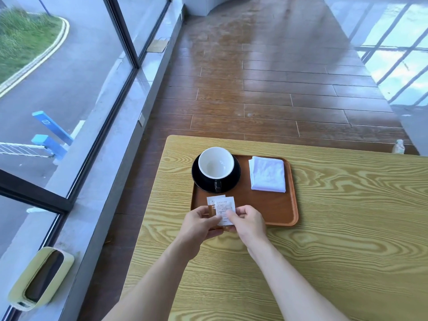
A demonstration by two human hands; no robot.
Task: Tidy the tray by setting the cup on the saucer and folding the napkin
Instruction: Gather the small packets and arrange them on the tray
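Note:
A black cup with a white inside stands on a black saucer at the far left of a brown wooden tray. Its handle points toward me. A white napkin lies folded into a rectangle at the tray's far right. Over the tray's near left corner my left hand and my right hand together pinch small white paper sachets, held upright and overlapping. The sachets' lower ends are hidden by my fingers.
The tray rests on a light wood-grain table. Left of the table runs a grey sill under large windows, with a pale green bin on it. Beyond the table is brown plank floor, and a small bottle stands past the far edge.

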